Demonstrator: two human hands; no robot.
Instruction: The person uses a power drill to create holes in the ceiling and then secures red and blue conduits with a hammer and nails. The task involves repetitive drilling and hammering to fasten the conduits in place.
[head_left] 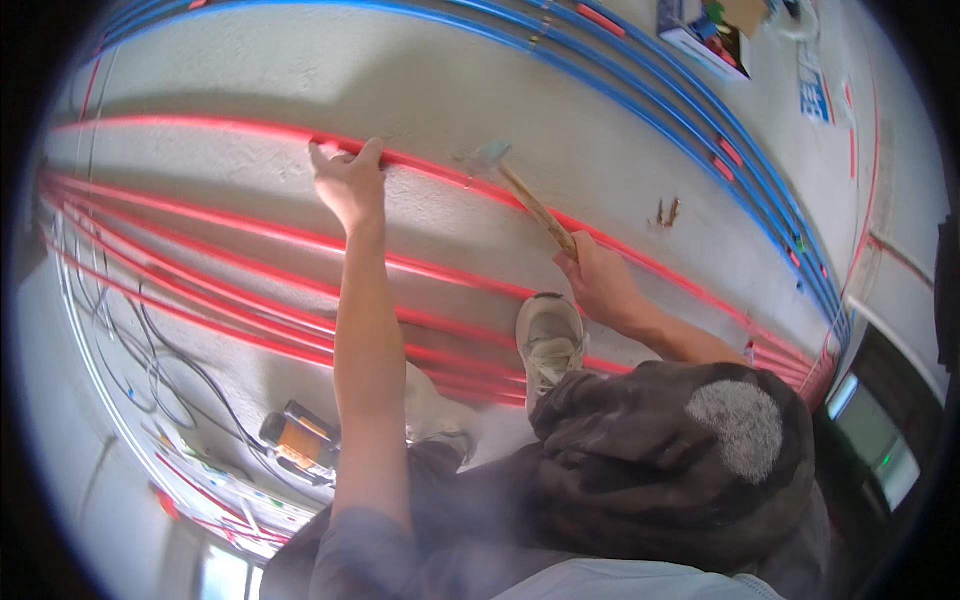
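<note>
Hammer (536, 207) slants, head (490, 154) up-left; right fingers (574, 266) grip its handle (548, 222), left fingers (321, 157) hold red pipe (430, 169).

Toward the upper right of your view, a blue-and-white printed panel (815, 92) bears blue characters on white and pale marks on blue, too small and slanted for you to read with certainty.

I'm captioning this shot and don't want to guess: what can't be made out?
From the head view:
- Hammer in the right hand: blur hides its head's exact shape.
- Lower red pipes: stretches hidden behind the left forearm.
- Box of coloured items: cut off by the top edge.
- Small brown pieces: too small to identify.
- Left hand: its own back hides the palm.
</note>
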